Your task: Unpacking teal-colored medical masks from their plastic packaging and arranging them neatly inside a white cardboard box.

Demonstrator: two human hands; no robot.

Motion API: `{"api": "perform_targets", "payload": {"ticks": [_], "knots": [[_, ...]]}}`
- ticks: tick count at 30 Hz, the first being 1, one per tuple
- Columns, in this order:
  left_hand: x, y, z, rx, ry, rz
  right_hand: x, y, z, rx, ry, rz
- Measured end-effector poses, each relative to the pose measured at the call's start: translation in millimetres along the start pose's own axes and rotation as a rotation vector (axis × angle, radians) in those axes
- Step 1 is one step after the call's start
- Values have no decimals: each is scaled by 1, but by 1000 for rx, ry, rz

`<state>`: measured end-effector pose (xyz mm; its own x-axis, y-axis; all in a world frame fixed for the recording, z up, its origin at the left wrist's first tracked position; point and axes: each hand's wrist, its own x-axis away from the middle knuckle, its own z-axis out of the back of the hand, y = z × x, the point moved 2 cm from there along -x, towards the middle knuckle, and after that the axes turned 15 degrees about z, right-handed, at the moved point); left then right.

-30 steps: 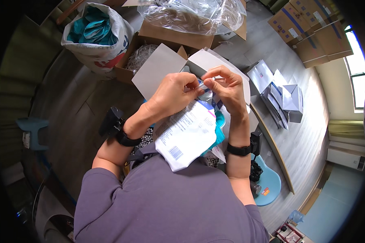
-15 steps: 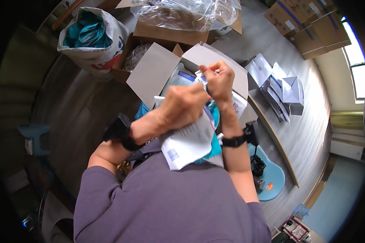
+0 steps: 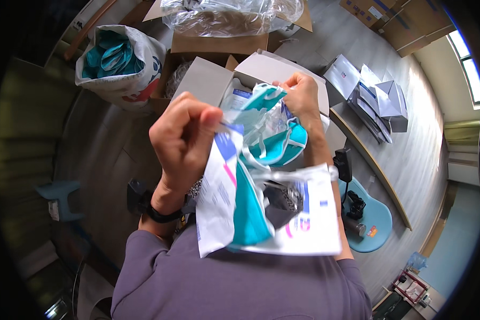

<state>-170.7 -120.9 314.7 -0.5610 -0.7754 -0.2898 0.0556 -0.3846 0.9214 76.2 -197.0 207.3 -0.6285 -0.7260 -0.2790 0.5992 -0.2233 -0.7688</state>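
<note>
A white plastic packet (image 3: 217, 205) with blue and pink print is torn wide open in front of my chest. My left hand (image 3: 178, 141) is closed in a pinch on its left edge. My right hand (image 3: 302, 98) is closed higher up on the packet's other side, its fingertips partly hidden. Between the hands, teal face masks (image 3: 280, 148) with white straps spill out of the opening. The packet's right flap (image 3: 321, 216) hangs down, blurred by motion. Behind the packet, an opened white carton (image 3: 202, 82) holds more printed packets.
A white sack (image 3: 104, 82) filled with teal pieces stands at the far left. Behind the carton is a cardboard box (image 3: 218, 44) with clear plastic in it. Flattened silvery cartons (image 3: 368, 109) lie to the right. A blue stool (image 3: 376, 221) bears black devices near my right arm.
My hands have moved apart, the left one to the left. The packet has come open between them, and teal masks with white straps now show.
</note>
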Motion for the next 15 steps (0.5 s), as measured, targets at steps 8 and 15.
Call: {"api": "perform_targets", "payload": {"ticks": [8, 15], "knots": [[-50, -76, -24, 19, -214, 534, -2, -5, 49, 43, 401, 305], [-56, -109, -21, 505, -408, 411, 63, -117, 68, -136, 445, 930]]}}
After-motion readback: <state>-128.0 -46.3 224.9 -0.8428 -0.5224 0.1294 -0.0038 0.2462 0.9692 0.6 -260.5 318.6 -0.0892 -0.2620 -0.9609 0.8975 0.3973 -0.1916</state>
